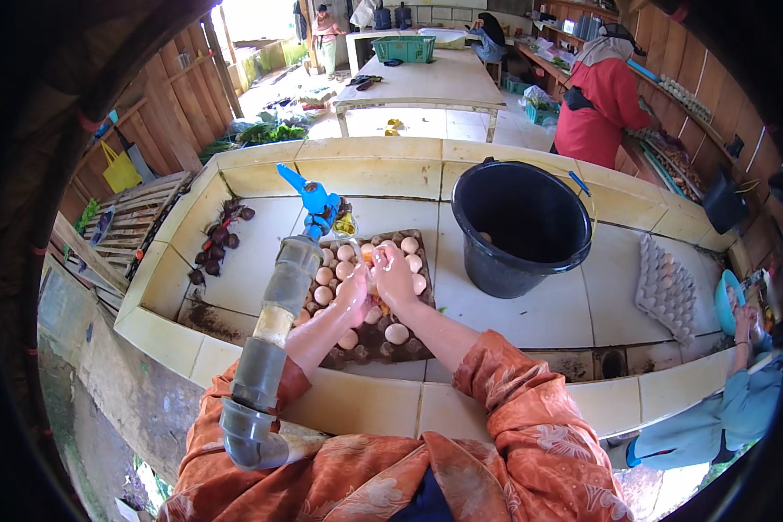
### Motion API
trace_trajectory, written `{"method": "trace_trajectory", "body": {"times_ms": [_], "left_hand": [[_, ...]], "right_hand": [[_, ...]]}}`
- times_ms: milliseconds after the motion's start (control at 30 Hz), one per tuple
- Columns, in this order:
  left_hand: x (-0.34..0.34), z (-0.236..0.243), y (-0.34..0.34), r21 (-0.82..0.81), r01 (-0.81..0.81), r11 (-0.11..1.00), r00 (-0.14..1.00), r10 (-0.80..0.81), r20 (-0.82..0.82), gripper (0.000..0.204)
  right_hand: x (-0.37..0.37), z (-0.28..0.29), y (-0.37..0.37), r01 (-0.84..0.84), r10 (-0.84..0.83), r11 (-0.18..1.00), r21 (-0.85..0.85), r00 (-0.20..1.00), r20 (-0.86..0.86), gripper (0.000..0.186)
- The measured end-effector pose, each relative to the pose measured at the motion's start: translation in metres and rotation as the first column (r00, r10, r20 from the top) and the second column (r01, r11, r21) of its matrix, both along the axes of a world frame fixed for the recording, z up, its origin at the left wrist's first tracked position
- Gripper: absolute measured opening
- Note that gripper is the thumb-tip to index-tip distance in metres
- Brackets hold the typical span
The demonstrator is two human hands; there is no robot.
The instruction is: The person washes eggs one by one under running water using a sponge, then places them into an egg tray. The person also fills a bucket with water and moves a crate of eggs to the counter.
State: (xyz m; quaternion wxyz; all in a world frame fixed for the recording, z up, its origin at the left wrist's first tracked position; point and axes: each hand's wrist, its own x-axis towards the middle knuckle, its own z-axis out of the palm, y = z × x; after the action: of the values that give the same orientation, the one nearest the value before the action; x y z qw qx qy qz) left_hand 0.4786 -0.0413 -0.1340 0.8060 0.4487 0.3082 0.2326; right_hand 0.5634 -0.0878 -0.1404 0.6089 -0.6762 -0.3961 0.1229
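Observation:
Both my hands meet under a tap with a blue handle (320, 202), over a dark brown egg tray (371, 339) holding several pale eggs (397, 334). My left hand (355, 294) is wet, with its fingers curled. Against it, my right hand (393, 275) is closed, fingers bent inward. A bit of orange shows between them, but what they hold is mostly hidden. A thick grey pipe (265, 357) rises left of my forearms and carries the tap.
A black bucket (518, 261) stands right of the tray in the tiled basin (531, 326). Dark red bulbs (213, 244) lie at left. At right are a grey egg tray (665, 291) and a person's hand (744, 322) at a turquoise bowl (727, 300). Someone in red (596, 113) works beyond.

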Motion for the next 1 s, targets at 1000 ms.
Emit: {"method": "trace_trajectory", "body": {"times_ms": [1000], "left_hand": [[0.003, 0.007, -0.009, -0.125, -0.016, 0.992, 0.993, 0.0, -0.122, 0.031]], "right_hand": [[0.014, 0.012, 0.004, -0.12, 0.12, 0.993, 0.002, 0.992, -0.047, 0.019]]}}
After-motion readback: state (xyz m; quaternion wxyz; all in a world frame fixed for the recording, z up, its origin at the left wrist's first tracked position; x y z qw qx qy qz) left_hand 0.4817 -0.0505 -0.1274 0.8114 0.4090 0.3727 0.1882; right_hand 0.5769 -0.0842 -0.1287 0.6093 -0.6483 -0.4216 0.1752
